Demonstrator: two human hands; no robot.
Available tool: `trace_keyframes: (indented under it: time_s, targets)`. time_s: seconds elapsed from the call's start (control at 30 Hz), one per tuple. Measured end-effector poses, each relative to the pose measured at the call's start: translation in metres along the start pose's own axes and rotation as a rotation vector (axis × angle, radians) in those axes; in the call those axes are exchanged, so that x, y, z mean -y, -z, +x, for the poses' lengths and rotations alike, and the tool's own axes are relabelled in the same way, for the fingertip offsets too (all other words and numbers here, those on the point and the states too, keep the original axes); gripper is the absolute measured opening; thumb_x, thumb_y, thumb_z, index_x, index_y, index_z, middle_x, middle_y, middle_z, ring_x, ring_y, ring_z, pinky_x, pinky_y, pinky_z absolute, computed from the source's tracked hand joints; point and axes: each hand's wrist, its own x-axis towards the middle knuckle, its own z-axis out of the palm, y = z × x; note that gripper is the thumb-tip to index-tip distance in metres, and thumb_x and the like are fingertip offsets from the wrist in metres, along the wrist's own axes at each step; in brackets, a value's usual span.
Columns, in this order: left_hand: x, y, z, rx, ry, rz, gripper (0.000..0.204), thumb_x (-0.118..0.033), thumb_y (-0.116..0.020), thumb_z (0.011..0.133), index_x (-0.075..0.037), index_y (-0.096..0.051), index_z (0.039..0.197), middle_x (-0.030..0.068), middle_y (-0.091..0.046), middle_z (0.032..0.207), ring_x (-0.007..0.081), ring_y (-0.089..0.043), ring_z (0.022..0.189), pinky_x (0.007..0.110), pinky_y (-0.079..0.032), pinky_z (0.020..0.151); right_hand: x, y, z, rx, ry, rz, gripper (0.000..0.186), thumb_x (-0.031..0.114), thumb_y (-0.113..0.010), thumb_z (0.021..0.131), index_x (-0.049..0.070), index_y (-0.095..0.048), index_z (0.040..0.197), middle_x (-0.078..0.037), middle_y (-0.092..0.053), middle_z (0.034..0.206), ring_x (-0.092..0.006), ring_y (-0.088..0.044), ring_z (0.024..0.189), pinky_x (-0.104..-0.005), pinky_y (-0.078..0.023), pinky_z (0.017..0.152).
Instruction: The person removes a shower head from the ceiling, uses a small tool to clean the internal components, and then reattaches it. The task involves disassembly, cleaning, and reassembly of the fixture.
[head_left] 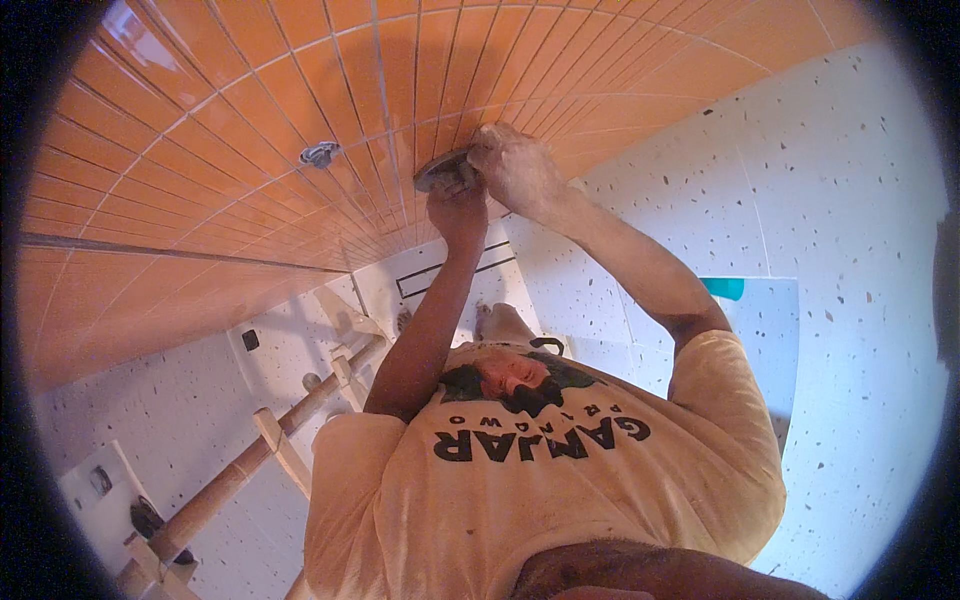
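Note:
Both my arms reach up to an orange tiled wall (pixel 290 110). My left hand (pixel 459 208) is closed around a dark grey, rounded, shallow thing (pixel 440 166), which I hold close to the tiles; its exact kind is not clear. At its right edge is my right hand (pixel 516 172), fingers curled in against the wall side. What those fingers pinch, if anything, is hidden. Narrow grooves or joints run between the tiles just above both hands.
A metal pipe fitting (pixel 320 153) pokes out of the wall to the left. A wooden pole ladder (pixel 235 470) leans at lower left. White speckled tiles (pixel 690 190) cover the right wall, where a recess holds a teal object (pixel 724 288). A black rectangular outline (pixel 420 283) marks the floor.

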Motion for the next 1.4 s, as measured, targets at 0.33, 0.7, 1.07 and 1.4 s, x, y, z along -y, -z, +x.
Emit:
trace_keyframes:
  time_s: [0.33, 0.7, 1.07, 1.4]
  targets:
    - [0.065, 0.006, 0.017, 0.279, -0.102, -0.185, 0.049, -0.018, -0.077, 0.075, -0.005, -0.059, 0.119, 0.0127, -0.066, 0.112, 0.0305, -0.062, 0.102, 0.041, -0.052, 0.082, 0.024, 0.017, 0.002, -0.048, 0.109, -0.112, 0.016, 0.013, -0.064, 0.074, 0.005, -0.069, 0.088, -0.010, -0.059, 0.091, -0.0287, -0.062, 0.092, -0.0396, -0.055, 0.070]
    - [0.043, 0.008, 0.017, 0.205, -0.095, -0.001, 0.047, -0.017, -0.082, 0.073, -0.002, -0.062, 0.114, 0.0102, -0.066, 0.112, 0.0231, -0.062, 0.106, 0.034, -0.050, 0.087, 0.030, 0.013, 0.000, -0.120, 0.036, -0.150, 0.015, 0.015, -0.065, 0.075, 0.008, -0.071, 0.086, -0.008, -0.060, 0.088, -0.0265, -0.063, 0.089, -0.0385, -0.055, 0.069]
    - [0.028, 0.012, 0.005, 0.076, -0.273, 0.226, 0.044, -0.010, -0.076, 0.072, 0.008, -0.058, 0.108, 0.0242, -0.068, 0.094, 0.0374, -0.068, 0.087, 0.043, -0.054, 0.075, 0.018, 0.006, -0.002, -0.060, -0.011, -0.131, 0.014, 0.019, -0.063, 0.078, 0.009, -0.070, 0.085, -0.009, -0.058, 0.088, -0.0273, -0.062, 0.092, -0.0397, -0.054, 0.072]
    - [0.024, 0.014, 0.009, 0.128, -0.287, 0.400, 0.044, -0.012, -0.074, 0.069, 0.006, -0.056, 0.105, 0.0238, -0.066, 0.095, 0.0429, -0.066, 0.091, 0.046, -0.053, 0.078, 0.017, 0.007, -0.006, -0.150, 0.013, -0.090, 0.013, 0.018, -0.062, 0.078, 0.010, -0.069, 0.084, -0.010, -0.057, 0.086, -0.0279, -0.063, 0.090, -0.0403, -0.054, 0.069]
